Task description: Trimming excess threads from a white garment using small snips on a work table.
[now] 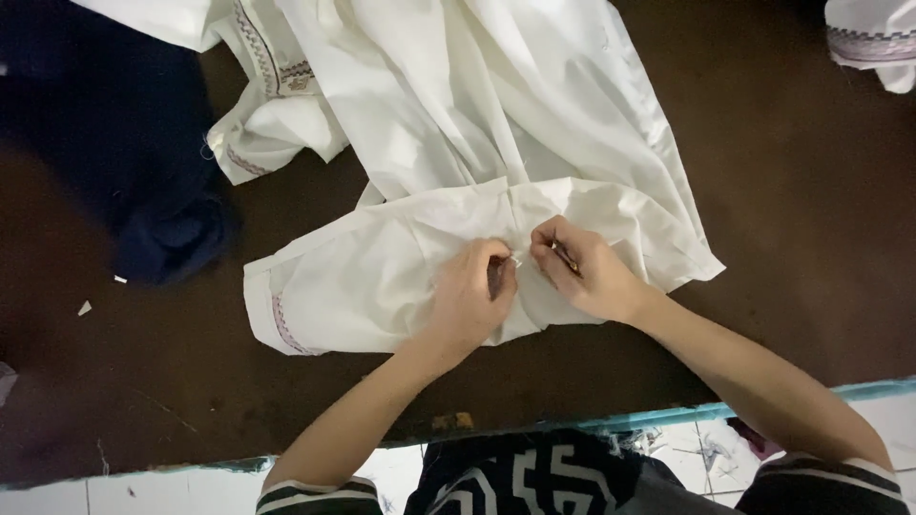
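Note:
A cream-white garment (458, 143) with embroidered trim lies spread on a dark brown table (792, 210). Its near part is a folded sleeve with a patterned cuff (281, 319). My left hand (472, 291) rests on the sleeve with its fingers curled and pinches the fabric. My right hand (582, 267) sits just to the right, fingertips pinched on a small thin tool, too small to identify, at the same spot on the cloth. The two hands almost touch at a small white bit between them.
A dark navy cloth (143, 162) lies heaped on the left of the table. Another white piece with patterned trim (873, 38) shows at the top right corner. The table's teal front edge (658, 417) runs along the bottom, with white floor tiles below it.

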